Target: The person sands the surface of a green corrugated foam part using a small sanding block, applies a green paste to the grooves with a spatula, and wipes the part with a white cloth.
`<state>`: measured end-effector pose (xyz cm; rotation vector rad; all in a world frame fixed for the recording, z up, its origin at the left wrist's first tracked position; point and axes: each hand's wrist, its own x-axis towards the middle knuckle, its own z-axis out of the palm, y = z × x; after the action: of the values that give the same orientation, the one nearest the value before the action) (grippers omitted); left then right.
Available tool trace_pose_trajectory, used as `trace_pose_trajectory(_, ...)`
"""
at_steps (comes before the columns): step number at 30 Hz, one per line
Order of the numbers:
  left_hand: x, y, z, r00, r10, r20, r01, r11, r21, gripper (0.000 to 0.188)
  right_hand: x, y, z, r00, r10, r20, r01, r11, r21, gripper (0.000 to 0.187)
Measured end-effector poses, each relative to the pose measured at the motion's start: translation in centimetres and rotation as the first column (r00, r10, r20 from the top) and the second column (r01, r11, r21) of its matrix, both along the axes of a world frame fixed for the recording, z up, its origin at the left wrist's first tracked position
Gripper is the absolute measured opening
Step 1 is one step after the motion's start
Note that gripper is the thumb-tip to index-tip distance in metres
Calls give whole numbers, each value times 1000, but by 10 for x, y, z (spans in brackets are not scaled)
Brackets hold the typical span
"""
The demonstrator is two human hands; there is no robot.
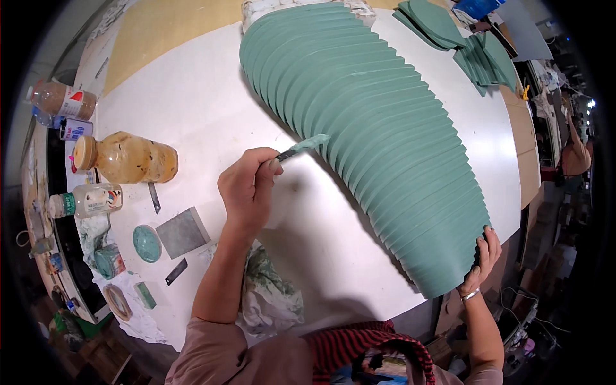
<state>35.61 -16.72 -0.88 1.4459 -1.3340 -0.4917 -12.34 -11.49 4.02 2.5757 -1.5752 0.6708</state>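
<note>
A long green form of many overlapping thin layers (378,128) lies slantwise across the white table, its stepped edges running down both sides. My left hand (249,192) is closed in a pinch on a small dark putty scraper (287,154), whose tip carries pale green paste. That tip touches or nearly touches the left edges of the layers, about midway along. Down at the near right end, my right hand (482,262) grips the form's edge, fingers on its side and partly hidden. A silver bracelet (471,294) circles the right wrist.
Loose green curved sheets (430,25) lie at the far right. On the left stand a large amber plastic bottle (135,158), a small clear bottle (96,200) and a water bottle (64,101). A grey block (183,232), a round green lid (147,244) and a stained cloth (273,295) lie nearer.
</note>
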Motion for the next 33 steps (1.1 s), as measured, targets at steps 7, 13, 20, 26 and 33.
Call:
trace_pose_trajectory(7,-2,5,-5,995,48,-85,-40,995,93,9,0,1,1,1000,0,6,0,1000,-3,54)
trace_pose_trajectory(13,-5,-1,-9,998,44,-36,-44,999,22,8,2,-1,2,1000,-1,6,2,1000,-10,55)
trace_pose_trajectory(20,-6,2,-7,998,53,-46,-53,999,-2,7,1,1,0,1000,-10,20,10,1000,-5,55)
trace_pose_trajectory(26,-14,-2,0,984,37,-174,-33,999,31,7,-1,3,1,1000,-16,16,16,1000,9,56)
trace_pose_trajectory(33,-20,-4,3,988,-30,-153,31,1000,4,8,1,1,1,1000,-9,28,9,1000,-1,56)
